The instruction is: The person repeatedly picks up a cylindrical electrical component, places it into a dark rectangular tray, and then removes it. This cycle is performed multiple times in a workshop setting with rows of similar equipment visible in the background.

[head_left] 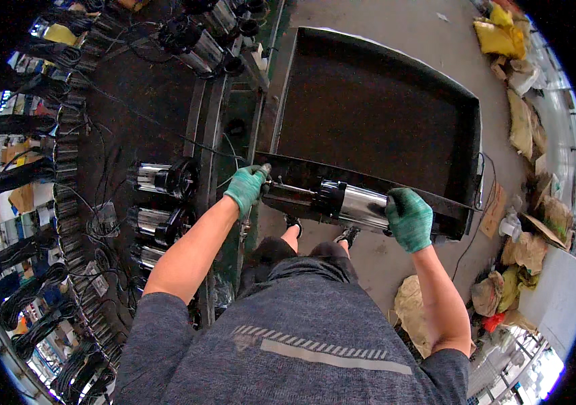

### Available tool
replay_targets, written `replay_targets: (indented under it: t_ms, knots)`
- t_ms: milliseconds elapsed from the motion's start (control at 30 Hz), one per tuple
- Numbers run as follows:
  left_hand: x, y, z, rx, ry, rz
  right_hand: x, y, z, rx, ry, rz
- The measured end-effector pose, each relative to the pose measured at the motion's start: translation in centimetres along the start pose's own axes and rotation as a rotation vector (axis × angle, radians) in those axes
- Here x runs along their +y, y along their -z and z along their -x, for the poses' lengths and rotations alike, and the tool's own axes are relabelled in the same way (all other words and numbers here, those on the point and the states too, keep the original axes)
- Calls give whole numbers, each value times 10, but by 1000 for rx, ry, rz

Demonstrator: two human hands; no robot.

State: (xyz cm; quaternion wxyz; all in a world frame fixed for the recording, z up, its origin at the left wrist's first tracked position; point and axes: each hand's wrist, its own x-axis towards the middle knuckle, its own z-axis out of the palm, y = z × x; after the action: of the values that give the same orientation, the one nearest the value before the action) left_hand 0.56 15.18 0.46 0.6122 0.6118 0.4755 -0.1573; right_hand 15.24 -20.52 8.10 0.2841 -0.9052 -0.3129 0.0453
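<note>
A silver cylinder (363, 204) is being held at the near side of a large black tray (376, 101), its length running left to right. Its right end is being gripped by the right hand (409, 219), the green glove being wrapped over the metal. Its left end is being capped by a black collar (330, 197), from which a thin rod (295, 189) is being pointed left. By the left hand (247, 189), also being covered by a green glove, a place near the rod's left tip is being occupied; the fingers are being curled, but whether anything is being gripped cannot be told.

To the left, a metal frame (214, 128) is being passed by a dark cable. Beyond it, more silver motors (155, 179) are being lined up in a column, and bundles of black cable (11, 181) are being hung along the far left side. On the right, the floor is being taken up by sacks, a yellow sack (504, 40) being placed farthest and a beige sack (411, 307) nearer.
</note>
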Motion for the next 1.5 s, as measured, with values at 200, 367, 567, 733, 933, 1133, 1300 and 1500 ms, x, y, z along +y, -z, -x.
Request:
replay_targets:
  t_ms: [200,367,567,733,933,1133,1300,1500]
  knots:
    - [-9,-3,-11,-1,-67,-40,-3,-3,0,11,-84,-28]
    - [-10,-2,-14,-9,-44,-58,-4,-2,0,1,-132,-38]
    - [-5,-8,-6,24,-42,-11,-5,-2,-1,10,-93,-19]
    - [4,-5,16,79,72,396,3,1,8,4,14,3]
    - [45,-63,58,-51,-133,978,3,34,33,1,145,-154]
    - [112,-246,143,-516,-98,1071,-27,78,93,104,-187,-485]
    - [96,-328,173,-734,-290,580,53,95,171,81,-457,-157]
    - [74,-263,163,-814,-481,15,186,134,241,154,-763,-19]
